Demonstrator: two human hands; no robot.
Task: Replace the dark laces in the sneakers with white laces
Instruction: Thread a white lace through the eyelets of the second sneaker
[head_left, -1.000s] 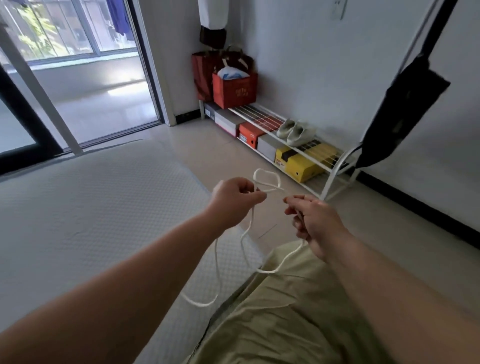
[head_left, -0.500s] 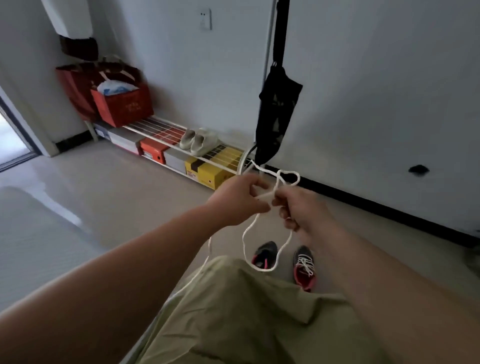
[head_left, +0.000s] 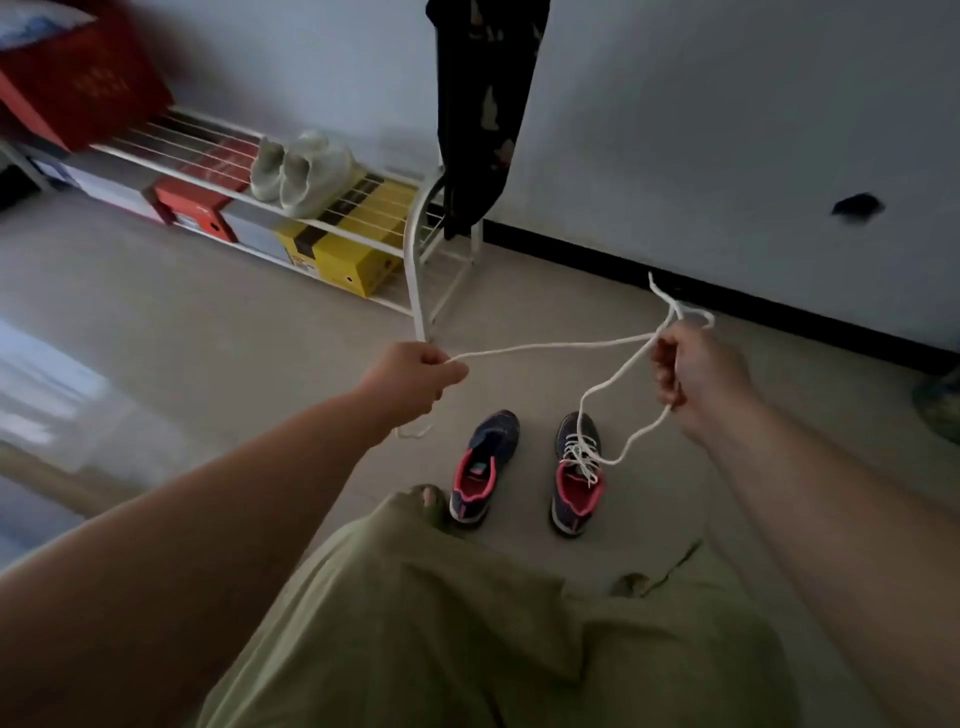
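Above the pale tiled floor (head_left: 260, 312), the left hand (head_left: 410, 379) and right hand (head_left: 691, 369) each pinched a thin white cord lace (head_left: 545, 345), pulled nearly straight between them. Below stood a navy mesh sneaker with white lacing (head_left: 576, 473) and an unlaced navy mesh sneaker (head_left: 485, 462). No writing was legible on the yellow cardboard box (head_left: 337, 254) under the white wire rack (head_left: 415, 249).

We see two sneakers (head_left: 530, 467) side by side on the floor (head_left: 260, 312) before our knees. Lace (head_left: 550, 345) spans between left hand (head_left: 410, 379) and right hand (head_left: 696, 371), above them. Shoe rack (head_left: 322, 218) behind left, against wall; boxes (head_left: 343, 254) under it, shoes (head_left: 296, 171) on it.
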